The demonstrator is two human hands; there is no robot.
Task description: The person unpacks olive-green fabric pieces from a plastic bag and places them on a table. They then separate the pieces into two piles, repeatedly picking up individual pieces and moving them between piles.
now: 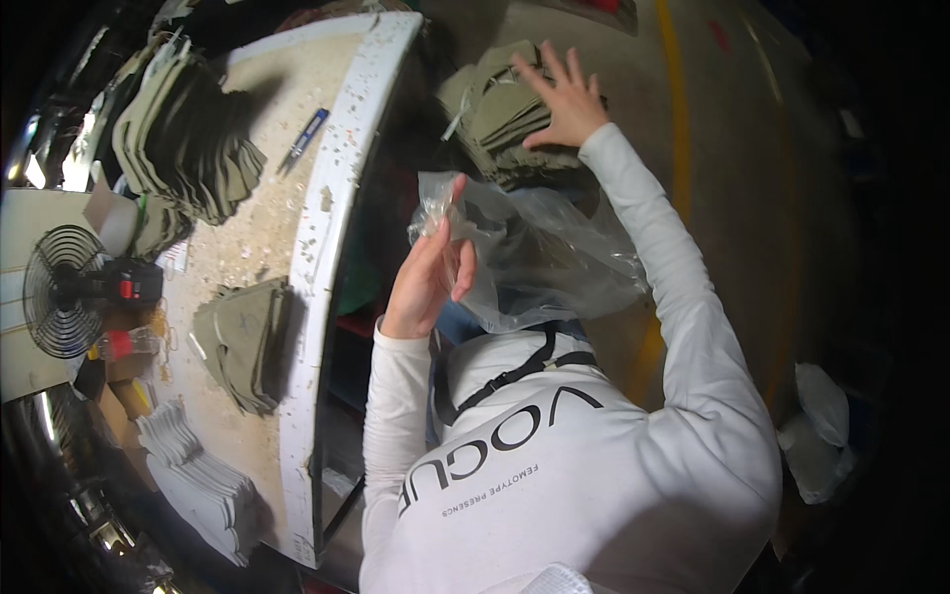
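Your left fingers (463,273) pinch the bag (564,269) hanging beside them; your right fingers (556,67) spread wide over the bundle (490,81). Seemingly you're managing the bag; gripping the bundle would call for curling the right.

Olive cloth bundle (500,104); colourless plastic bag (554,252); yellow-striped floor (737,188), perhaps grey

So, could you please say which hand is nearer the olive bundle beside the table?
Right hand, spread over the olive bundle. The left hand is apart, nearer the body, holding clear plastic.

Glare flecks the clear plastic (569,262); the dim edges bend.
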